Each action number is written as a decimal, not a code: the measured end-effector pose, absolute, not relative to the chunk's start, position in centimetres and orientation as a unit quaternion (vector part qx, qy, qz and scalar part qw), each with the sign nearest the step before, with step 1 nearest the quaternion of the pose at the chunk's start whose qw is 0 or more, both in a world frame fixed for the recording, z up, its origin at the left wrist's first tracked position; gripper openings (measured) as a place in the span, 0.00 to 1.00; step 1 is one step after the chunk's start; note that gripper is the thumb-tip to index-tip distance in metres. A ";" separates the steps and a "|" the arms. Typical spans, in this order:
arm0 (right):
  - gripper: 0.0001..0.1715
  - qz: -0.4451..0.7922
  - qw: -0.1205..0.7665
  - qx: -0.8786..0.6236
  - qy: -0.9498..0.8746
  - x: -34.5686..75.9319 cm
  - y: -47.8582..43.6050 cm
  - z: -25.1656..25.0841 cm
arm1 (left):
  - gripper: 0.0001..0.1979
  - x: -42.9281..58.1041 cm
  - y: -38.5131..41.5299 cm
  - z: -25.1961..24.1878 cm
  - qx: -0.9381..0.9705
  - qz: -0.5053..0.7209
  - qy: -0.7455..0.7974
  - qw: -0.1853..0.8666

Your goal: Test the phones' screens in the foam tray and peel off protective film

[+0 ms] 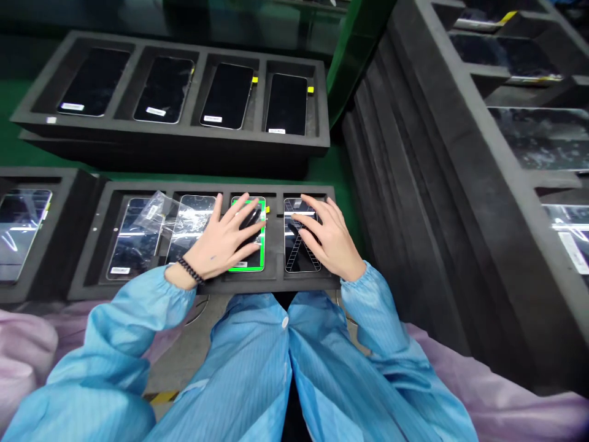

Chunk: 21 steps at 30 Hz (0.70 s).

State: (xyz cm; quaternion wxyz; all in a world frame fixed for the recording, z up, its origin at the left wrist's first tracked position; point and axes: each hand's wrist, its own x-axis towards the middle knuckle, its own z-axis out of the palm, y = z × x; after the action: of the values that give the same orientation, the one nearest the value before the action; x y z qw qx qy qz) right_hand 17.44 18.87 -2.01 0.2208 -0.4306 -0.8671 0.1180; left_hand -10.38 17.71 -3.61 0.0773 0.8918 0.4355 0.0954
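My left hand (219, 242) lies with fingers spread over a phone (254, 261) whose screen shows a bright green border. The fingertips rest on or just over its glass. My right hand (335, 239) reaches over the phone (297, 255) at the right end, its fingers apart at the screen, which shows a ladder-like line pattern. Both phones sit in compartments of a dark foam tray (280, 283). Under my left hand's wrist side is another phone (191, 215), partly covered. A phone with a white label (133, 245) lies at the tray's left, clear plastic film (159, 212) across its corner.
Behind stands another foam tray (184, 132) with dark-screened phones, some with yellow tabs. A tall stack of foam trays (414, 153) rises close on the right, and a green post (352, 55) stands behind. Farther left, another tray (59, 279) holds a phone (21, 227).
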 end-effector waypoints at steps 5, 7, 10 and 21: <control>0.18 0.112 0.225 -0.436 -0.864 18.9 16.5 -2.8 | 0.25 -10.5 12.7 -3.9 0.902 0.100 0.412 0.084; 0.18 0.112 0.227 -0.436 -0.863 19.3 15.8 -3.0 | 0.26 -10.7 11.4 -4.2 0.906 0.111 0.398 0.088; 0.18 0.121 0.229 -0.437 -0.862 19.6 15.1 -3.2 | 0.26 -11.0 10.3 -4.7 0.913 0.134 0.372 0.104; 0.17 0.120 0.247 -0.436 -0.857 19.7 14.8 -3.1 | 0.28 -11.0 10.0 -5.1 0.895 0.166 0.394 0.128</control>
State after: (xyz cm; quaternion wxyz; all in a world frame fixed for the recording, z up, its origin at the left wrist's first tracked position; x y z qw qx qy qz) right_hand 19.67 14.82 -3.06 0.2470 -0.4360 -0.8571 0.1196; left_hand -10.98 9.98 -5.07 0.1279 0.8948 0.3942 0.1663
